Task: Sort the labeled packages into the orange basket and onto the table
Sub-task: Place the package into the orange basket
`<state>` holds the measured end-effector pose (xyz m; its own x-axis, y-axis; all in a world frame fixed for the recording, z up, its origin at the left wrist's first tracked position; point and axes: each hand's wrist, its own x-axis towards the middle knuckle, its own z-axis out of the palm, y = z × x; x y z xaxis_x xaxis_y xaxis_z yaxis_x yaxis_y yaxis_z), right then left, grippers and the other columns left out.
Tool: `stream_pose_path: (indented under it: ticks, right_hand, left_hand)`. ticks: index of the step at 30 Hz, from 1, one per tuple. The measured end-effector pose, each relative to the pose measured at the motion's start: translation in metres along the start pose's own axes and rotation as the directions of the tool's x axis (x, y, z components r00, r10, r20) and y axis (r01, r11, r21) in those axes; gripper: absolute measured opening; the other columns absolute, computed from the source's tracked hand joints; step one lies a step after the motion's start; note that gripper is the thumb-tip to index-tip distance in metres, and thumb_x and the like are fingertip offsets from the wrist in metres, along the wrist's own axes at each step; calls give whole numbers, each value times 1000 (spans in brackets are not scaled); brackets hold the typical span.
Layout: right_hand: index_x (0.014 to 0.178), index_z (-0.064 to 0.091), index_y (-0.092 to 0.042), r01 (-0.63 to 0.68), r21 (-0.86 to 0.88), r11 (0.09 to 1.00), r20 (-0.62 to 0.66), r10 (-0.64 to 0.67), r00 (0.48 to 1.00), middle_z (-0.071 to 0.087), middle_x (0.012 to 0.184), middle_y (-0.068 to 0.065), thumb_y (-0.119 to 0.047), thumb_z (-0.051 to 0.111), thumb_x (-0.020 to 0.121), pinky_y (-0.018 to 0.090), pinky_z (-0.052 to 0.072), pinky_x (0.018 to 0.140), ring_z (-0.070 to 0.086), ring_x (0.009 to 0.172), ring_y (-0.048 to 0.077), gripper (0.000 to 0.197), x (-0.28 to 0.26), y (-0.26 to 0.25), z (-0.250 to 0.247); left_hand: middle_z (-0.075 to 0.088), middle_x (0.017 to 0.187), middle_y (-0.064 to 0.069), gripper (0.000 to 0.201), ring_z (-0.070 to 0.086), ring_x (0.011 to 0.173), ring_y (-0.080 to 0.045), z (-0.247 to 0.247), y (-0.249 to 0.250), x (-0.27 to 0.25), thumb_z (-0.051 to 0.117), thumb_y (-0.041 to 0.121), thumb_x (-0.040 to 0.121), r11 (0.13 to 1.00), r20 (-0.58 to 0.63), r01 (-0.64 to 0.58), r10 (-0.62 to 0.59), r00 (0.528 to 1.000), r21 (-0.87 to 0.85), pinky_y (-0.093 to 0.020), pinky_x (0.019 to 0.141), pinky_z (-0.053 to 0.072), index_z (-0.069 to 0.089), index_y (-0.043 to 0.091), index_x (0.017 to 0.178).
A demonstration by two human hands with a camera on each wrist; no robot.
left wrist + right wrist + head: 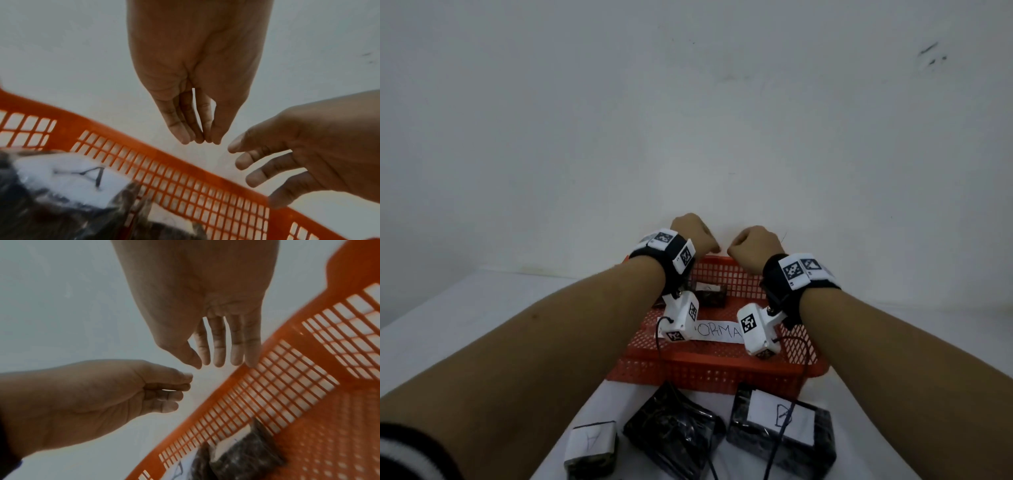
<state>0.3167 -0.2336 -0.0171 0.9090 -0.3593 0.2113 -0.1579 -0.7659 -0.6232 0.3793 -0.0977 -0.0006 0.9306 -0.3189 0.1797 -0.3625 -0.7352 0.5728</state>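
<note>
Three dark wrapped packages on the table (pixel 482 308), nearer the body than both hands: a small one with a white label (pixel 592 445) below the left forearm, a bare-looking one (pixel 674 431) between the forearms, and a larger one with a big white label (pixel 780 428) below the right forearm. One more labeled package (pixel 710 294) already inside the orange basket (pixel 715 373), just under and behind the left hand (pixel 690 236), its label reading roughly "A" in the left wrist view. Judged from the crinkled, glossy film: blocky and fairly stiff inside, slick on the outside, likely light to moderate in weight, not fragile. Best taken across the short sides, thumb against fingers, away from loose film and without covering the label. Both forearms stretched forward over the basket, wrists raised, hands hanging past its far rim. Left hand empty, fingers (pixel 185 129) straight, held together, pointing down. Right hand (pixel 755 245) also empty, fingers (pixel 218 350) loosely extended and slightly spread, hovering just beyond the far wall (pixel 257 386) of the basket. Nothing gripped by either; next reach likely back toward the body.
</note>
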Motion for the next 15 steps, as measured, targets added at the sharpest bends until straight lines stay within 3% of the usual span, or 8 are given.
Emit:
stream_pose_path:
  ticks: [2,6,12,15]
  right_hand:
    - [112,76,-12,68,-36,997,12,-68,998,76,116,10,-22,70,90,34,58,88,70,106,28,24,-6,-11,-18]
    - [128,67,-20,162,-138,977,58,-155,986,70,127,5,-31,72,91,30,50,88,67,113,23,39,-36,-26,-50]
    - [149,51,-24,203,-173,964,125,-183,975,57,149,6,-36,71,94,27,42,92,58,131,23,60,-114,-25,-82]
    - [151,49,-24,189,-138,972,151,-168,974,56,151,6,-38,72,94,27,47,90,62,121,22,63,-155,-18,-89]
  left_hand:
    - [80,104,-10,24,76,94,-25,-16,12,-8,82,23,85,998,-6,-52,52,999,-36,-34,84,62,83,8,103]
    - [79,106,-6,22,72,98,-20,-38,27,-36,78,26,88,992,-61,-122,123,991,19,-27,75,50,83,12,104]
    - [79,104,1,17,70,97,-13,-51,29,-97,73,26,92,963,24,-248,246,969,107,-24,78,49,83,18,103]
    - [78,104,2,19,66,91,-9,-49,27,-132,72,27,92,942,75,-316,309,948,109,-23,80,48,82,20,107]
